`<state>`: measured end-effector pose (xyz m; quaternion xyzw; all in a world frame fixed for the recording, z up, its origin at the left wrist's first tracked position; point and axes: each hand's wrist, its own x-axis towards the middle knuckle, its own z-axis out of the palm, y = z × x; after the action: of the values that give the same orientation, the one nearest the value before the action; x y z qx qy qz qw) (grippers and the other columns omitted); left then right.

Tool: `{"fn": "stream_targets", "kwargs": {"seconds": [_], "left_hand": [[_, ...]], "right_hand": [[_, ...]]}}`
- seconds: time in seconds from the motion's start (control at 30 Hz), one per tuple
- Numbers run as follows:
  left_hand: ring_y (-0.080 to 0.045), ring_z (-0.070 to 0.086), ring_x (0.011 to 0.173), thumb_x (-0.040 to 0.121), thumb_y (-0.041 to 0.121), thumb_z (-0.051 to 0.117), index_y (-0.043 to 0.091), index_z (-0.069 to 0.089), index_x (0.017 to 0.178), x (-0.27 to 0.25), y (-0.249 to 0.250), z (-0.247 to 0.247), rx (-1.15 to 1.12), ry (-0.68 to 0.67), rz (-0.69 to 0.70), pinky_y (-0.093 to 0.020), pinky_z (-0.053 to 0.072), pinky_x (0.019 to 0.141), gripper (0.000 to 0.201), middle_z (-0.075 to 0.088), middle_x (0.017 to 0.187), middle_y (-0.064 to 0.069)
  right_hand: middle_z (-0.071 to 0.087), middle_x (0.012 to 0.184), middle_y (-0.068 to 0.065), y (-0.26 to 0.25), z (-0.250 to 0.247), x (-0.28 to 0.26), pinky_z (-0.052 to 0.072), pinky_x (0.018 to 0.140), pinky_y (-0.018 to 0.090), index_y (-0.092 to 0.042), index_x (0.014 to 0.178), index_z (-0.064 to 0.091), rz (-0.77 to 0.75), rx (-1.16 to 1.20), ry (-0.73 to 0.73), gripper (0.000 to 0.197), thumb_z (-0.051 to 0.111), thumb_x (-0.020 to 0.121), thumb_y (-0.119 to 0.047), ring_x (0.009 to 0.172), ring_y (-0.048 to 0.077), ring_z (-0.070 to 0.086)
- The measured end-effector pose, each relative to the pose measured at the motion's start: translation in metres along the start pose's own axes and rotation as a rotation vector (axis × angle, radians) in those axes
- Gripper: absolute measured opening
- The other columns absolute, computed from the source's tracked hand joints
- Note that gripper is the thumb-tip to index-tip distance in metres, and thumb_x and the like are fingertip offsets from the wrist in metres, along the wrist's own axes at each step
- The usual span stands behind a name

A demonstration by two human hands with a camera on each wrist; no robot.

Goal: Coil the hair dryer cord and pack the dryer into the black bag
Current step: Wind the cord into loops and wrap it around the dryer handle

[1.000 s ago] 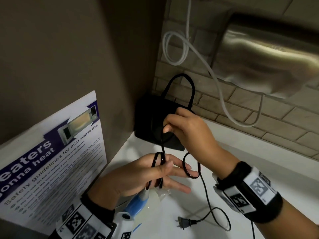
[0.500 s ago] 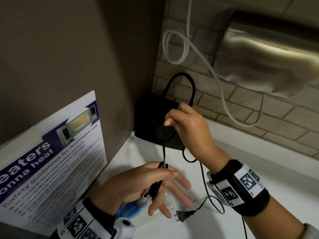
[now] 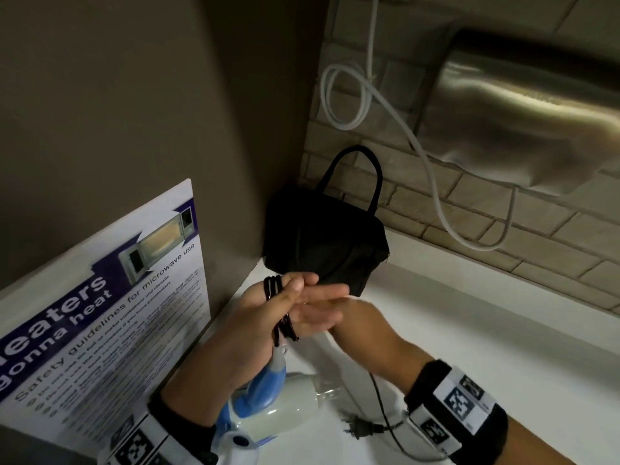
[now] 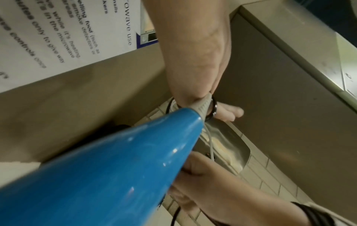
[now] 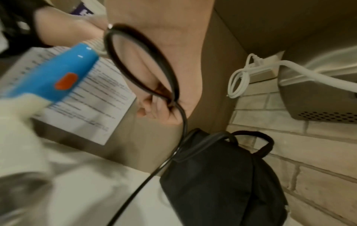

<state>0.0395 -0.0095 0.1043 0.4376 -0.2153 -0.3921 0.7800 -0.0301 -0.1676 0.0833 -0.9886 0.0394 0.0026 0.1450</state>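
White counter (image 3: 469,330) meets a brick wall (image 3: 553,253), with the black bag (image 3: 322,243) in the far corner. Left hand (image 3: 265,317) grips cord (image 3: 272,288) loops wound round its palm, hair dryer (image 3: 265,391) just below it; right hand (image 5: 164,110) pinches the loose cord underneath.

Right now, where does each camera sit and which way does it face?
Head: above, facing down at the counter; left hand wound with cord, both forearms.
Left wrist: under the forearm, facing up past the dryer; left palm, right hand.
Right wrist: facing the black bag; right palm, fingers pinching cord.
Shared: all show the dryer.
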Motion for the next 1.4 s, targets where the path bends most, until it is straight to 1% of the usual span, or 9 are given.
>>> {"fn": "stream_targets", "kwargs": {"seconds": [0.13,0.27,0.4,0.6,0.73,0.9,1.13,1.27,1.4], "left_hand": [[-0.026,0.061,0.117,0.093,0.011,0.042,0.004,0.049,0.129,0.004,-0.004,-0.007,-0.045,-0.037,0.087,-0.03,0.052,0.091,0.037,0.065,0.125,-0.012],[-0.017,0.054,0.126,0.083,0.006,0.049,0.013,0.046,0.136,0.013,-0.006,-0.018,-0.06,0.078,0.077,-0.031,0.043,0.105,0.053,0.061,0.132,-0.004],[-0.018,0.047,0.131,0.083,0.001,0.051,0.011,0.043,0.139,0.015,0.0,-0.019,-0.053,0.161,0.06,-0.036,0.033,0.111,0.057,0.056,0.138,-0.005],[-0.025,0.05,0.129,0.076,-0.004,0.054,0.004,0.041,0.14,0.015,0.0,-0.026,-0.074,0.236,0.083,-0.04,0.034,0.109,0.065,0.057,0.135,-0.013],[-0.024,0.052,0.128,0.086,0.006,0.053,0.011,0.029,0.146,0.014,-0.006,-0.019,-0.018,0.202,0.112,-0.042,0.038,0.107,0.065,0.055,0.137,-0.008],[-0.028,0.06,0.118,0.101,0.004,0.035,0.007,0.031,0.144,0.016,-0.009,-0.012,0.003,0.262,0.122,-0.042,0.043,0.103,0.044,0.06,0.13,-0.013],[-0.036,0.068,0.102,0.096,-0.014,0.029,-0.001,0.025,0.144,0.01,0.001,-0.017,-0.032,0.26,0.15,-0.044,0.052,0.094,0.051,0.065,0.12,-0.019],[-0.034,0.071,0.091,0.1,-0.005,0.029,0.001,0.024,0.145,0.007,-0.001,-0.016,-0.054,0.232,0.164,-0.036,0.058,0.081,0.045,0.067,0.119,-0.018],[-0.036,0.068,0.102,0.102,0.008,0.031,-0.001,0.032,0.139,0.011,-0.002,-0.017,-0.041,0.189,0.162,-0.037,0.052,0.094,0.039,0.063,0.123,-0.02]], "right_hand": [[0.063,0.102,0.01,-0.009,0.023,-0.023,0.04,0.062,0.037,-0.017,0.116,0.045,-0.078,-0.221,-0.142,0.021,0.042,0.095,-0.018,0.085,0.035,0.063],[0.064,0.093,0.01,-0.011,0.026,-0.051,0.034,0.059,0.035,-0.016,0.115,0.042,-0.028,-0.269,-0.26,0.022,0.041,0.094,-0.011,0.078,0.036,0.06],[0.066,0.106,0.012,-0.009,0.016,-0.077,0.036,0.065,0.035,-0.017,0.127,0.038,0.036,-0.291,-0.342,0.035,0.039,0.093,-0.01,0.089,0.037,0.063],[0.064,0.114,-0.008,-0.016,-0.029,-0.102,0.035,0.068,0.032,-0.03,0.122,0.041,0.071,-0.21,-0.317,0.027,0.034,0.098,-0.02,0.094,0.026,0.062],[0.047,0.076,-0.042,-0.025,-0.072,-0.11,0.035,0.057,0.014,-0.046,0.085,0.035,0.083,-0.042,-0.141,0.026,0.039,0.087,-0.021,0.058,-0.008,0.042],[0.036,0.065,-0.04,-0.03,-0.088,-0.107,0.023,0.046,0.008,-0.038,0.08,0.038,0.061,-0.097,0.091,0.031,0.042,0.075,-0.007,0.056,-0.016,0.034],[0.028,0.058,-0.027,-0.013,-0.068,-0.106,0.012,0.041,0.005,-0.034,0.075,0.041,0.151,-0.249,0.077,0.05,0.067,0.058,0.005,0.046,-0.004,0.026],[0.036,0.058,-0.029,-0.001,-0.055,-0.111,0.027,0.047,0.014,-0.037,0.077,0.035,0.212,-0.242,-0.013,0.036,0.048,0.082,-0.005,0.051,-0.005,0.034],[0.041,0.064,-0.038,-0.012,-0.061,-0.117,0.027,0.045,0.01,-0.042,0.074,0.031,0.168,-0.129,-0.021,0.033,0.039,0.073,-0.01,0.061,-0.013,0.041]]}}
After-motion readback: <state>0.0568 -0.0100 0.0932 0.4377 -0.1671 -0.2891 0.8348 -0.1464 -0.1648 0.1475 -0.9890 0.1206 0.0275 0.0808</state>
